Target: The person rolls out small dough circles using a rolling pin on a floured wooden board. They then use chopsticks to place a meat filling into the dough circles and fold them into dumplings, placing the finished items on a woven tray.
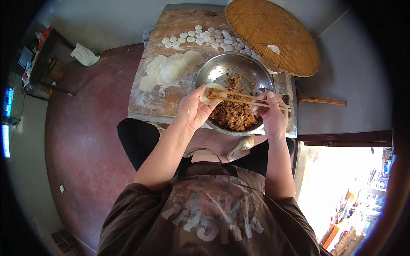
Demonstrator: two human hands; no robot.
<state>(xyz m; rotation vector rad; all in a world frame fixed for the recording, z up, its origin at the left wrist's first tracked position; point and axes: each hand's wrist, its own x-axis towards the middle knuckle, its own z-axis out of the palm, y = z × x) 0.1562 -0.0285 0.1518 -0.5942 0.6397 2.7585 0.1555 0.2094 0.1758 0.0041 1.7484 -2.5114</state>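
My left hand [194, 108] holds a round dough wrapper [209, 100] by its edge, above the left side of a steel bowl [209, 68]. In my right hand [273, 112] is a pair of wooden chopsticks [248, 98], their tips on a small lump of filling [213, 92] over the wrapper. Brown minced filling [235, 115] lies in the bowl. Left of it, flat wrappers [169, 71] overlap in a pile on the floured wooden board [137, 102]. Many small dough discs [206, 38] are spread behind. One folded dumpling [273, 49] rests on a round woven tray [272, 25].
The tray overlaps the board's back right corner. Right of the board, a wooden stick-like handle [326, 100] juts out near the wall. My knees and a shoe [241, 148] are below the front edge. A white bag [85, 55] stands on the red floor, far left.
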